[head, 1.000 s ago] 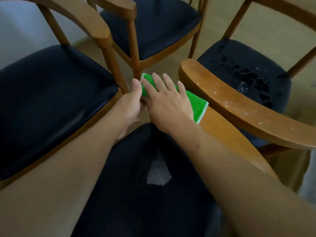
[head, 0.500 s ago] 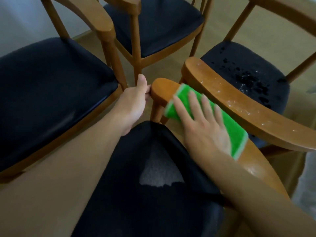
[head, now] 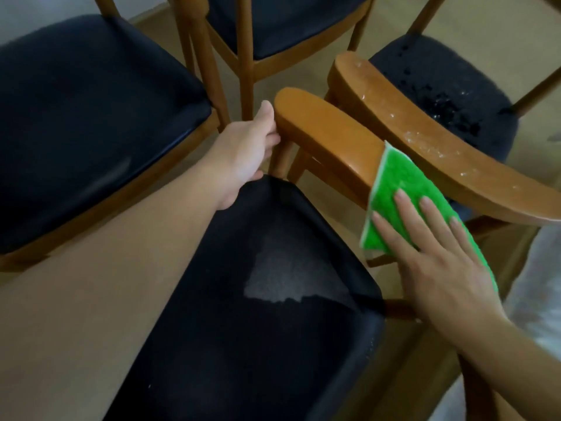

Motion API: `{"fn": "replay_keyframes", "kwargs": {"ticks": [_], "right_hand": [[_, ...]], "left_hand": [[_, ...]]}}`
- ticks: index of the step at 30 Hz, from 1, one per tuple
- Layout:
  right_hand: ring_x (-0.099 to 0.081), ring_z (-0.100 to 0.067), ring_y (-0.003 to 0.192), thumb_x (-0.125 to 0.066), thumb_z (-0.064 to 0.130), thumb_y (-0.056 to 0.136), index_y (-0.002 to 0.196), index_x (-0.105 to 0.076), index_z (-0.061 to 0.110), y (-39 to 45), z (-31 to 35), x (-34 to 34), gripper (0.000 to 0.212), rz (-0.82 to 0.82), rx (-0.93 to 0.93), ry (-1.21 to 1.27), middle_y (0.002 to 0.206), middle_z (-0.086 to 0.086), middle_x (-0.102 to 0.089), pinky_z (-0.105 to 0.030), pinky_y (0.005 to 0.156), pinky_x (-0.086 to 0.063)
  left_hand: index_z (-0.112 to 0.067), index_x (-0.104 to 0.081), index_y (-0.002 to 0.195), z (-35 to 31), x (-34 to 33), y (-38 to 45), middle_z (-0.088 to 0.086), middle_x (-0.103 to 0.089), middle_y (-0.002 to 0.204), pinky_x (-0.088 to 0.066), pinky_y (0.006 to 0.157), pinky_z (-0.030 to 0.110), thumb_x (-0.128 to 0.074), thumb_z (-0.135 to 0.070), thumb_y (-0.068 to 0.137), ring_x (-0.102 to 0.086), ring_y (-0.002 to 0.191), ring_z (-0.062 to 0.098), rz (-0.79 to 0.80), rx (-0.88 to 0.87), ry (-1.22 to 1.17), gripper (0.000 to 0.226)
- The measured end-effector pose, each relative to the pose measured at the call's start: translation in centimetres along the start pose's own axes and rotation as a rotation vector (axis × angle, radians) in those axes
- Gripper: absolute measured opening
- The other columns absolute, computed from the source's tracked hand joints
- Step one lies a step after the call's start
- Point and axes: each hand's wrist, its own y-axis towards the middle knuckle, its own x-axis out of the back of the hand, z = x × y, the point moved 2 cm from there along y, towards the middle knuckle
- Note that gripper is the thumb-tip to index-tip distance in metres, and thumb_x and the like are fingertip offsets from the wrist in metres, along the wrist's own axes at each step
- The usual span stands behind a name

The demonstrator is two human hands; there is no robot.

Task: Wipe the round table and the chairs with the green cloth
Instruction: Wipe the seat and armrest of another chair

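The right hand [head: 440, 262] is pressing the green cloth [head: 403, 189] with flat, straight fingers onto the near chair's armrest [head: 328, 138]; the left hand [head: 246, 150] is curling round its tip. Armrest wiping is underway; the speckled neighbouring armrest [head: 425, 129], just beyond the cloth, likely comes next.

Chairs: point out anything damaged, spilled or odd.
The near chair's seat has a pale patch where the black covering looks worn away. The right chair's backrest carries whitish specks, and its seat shows shiny wet-looking droplets.
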Motion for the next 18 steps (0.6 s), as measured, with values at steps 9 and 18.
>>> {"fn": "replay_keyframes", "kwargs": {"ticks": [9, 18], "right_hand": [[-0.016, -0.041, 0.144, -0.063, 0.021, 0.086, 0.153, -0.006, 0.037, 4.2, 1.0, 1.0, 0.089, 0.077, -0.048, 0.068, 0.161, -0.009, -0.012, -0.062, 0.111, -0.016], [-0.024, -0.029, 0.142, -0.03, 0.051, 0.098, 0.152, 0.001, 0.034, -0.4, -0.3, 0.5, 0.064, 0.04, -0.428, 0.348, 0.161, 0.002, -0.009, -0.054, 0.1, -0.04]], "left_hand": [[-0.026, -0.044, 0.14, 2.3, 0.5, -2.0, -0.008, -0.054, 0.136, -0.038, 0.106, 0.043, -0.026, -0.061, 0.095, -0.048, 0.125, 0.012, -0.03, 0.053, 0.064, 0.06], [-0.023, -0.022, 0.151, -0.4, -7.0, -5.0, 0.0, -0.016, 0.159, -0.014, 0.104, 0.026, -0.028, -0.052, 0.098, -0.018, 0.143, 0.018, -0.154, -0.337, 0.613, 0.06]]}}
